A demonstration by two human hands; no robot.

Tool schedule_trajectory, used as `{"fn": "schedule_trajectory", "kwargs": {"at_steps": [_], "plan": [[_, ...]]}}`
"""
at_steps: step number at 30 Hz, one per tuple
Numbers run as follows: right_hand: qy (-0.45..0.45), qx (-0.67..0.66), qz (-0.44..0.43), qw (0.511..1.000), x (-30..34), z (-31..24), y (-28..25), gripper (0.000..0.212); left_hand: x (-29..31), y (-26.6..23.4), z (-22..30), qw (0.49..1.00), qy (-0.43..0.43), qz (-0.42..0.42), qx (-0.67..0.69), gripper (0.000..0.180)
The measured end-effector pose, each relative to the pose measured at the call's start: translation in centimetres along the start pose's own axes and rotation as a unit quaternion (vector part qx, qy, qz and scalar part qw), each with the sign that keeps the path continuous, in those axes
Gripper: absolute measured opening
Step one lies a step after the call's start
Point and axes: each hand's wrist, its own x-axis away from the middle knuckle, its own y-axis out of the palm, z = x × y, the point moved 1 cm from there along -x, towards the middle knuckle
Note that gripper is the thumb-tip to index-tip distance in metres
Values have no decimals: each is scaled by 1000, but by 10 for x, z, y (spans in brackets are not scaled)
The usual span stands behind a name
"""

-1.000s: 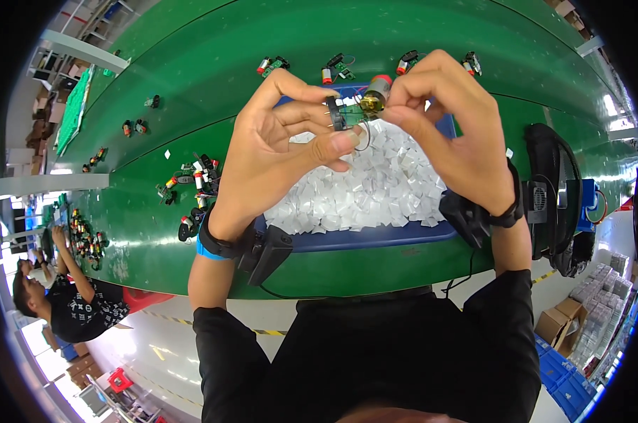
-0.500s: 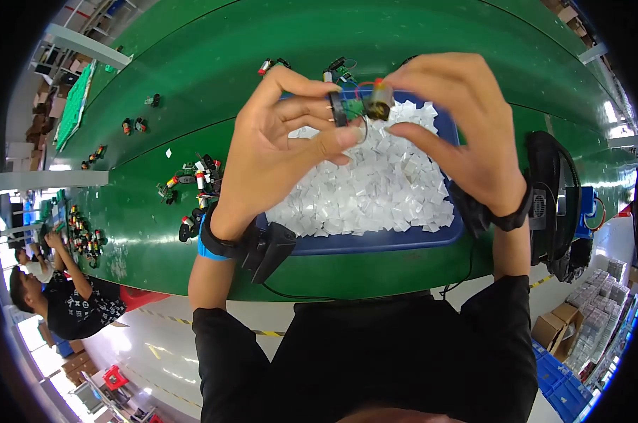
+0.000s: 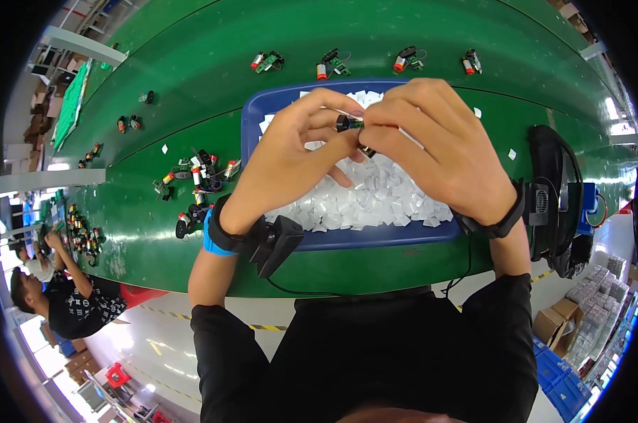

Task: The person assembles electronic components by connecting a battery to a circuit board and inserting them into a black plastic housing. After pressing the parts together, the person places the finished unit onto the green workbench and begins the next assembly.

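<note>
Over the blue tray (image 3: 252, 92) of small white translucent pieces, my two hands meet around a small electronic assembly (image 3: 346, 124) with a black round part. My left hand (image 3: 283, 158) pinches it from the left, thumb and fingertips closed. My right hand (image 3: 442, 144) is closed on its other side, its curled fingers hiding most of the assembly. A dark end of the part shows below the right fingertips; the wires and cylindrical cell are mostly hidden. Each wrist wears a black strap, and the left also has a blue band.
Several similar assemblies with red-ended cells (image 3: 267, 62) lie in a row behind the tray. A heap of them (image 3: 197, 175) sits left of it. A black case (image 3: 548, 190) stands at the right. Another person (image 3: 65, 299) works at the far left.
My right hand has moved left and closed in on the assembly, covering the cell that was visible before. Both hands have come lower, uncovering the row behind the tray.
</note>
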Motion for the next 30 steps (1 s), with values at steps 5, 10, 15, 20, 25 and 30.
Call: {"fn": "schedule_trajectory", "kwargs": {"at_steps": [5,10,15,20,25,30], "plan": [[57,-46,-52,996,1,-7,1,35,4,5,-4,996,37,-11,-87,19],[67,-42,-42,996,0,-8,-1,41,6,3,-3,989,-4,6,-146,21],[87,-5,-25,996,-1,-3,-5,42,6,2,6,999,-30,-12,18,25],[76,21,5,997,-1,-1,2,38,5,1,1,999,18,7,49,25],[55,11,23,998,0,0,6,38,3,2,-4,996,58,23,55,26],[65,38,38,996,0,-4,4,37,9,7,1,996,63,36,46,28]]}}
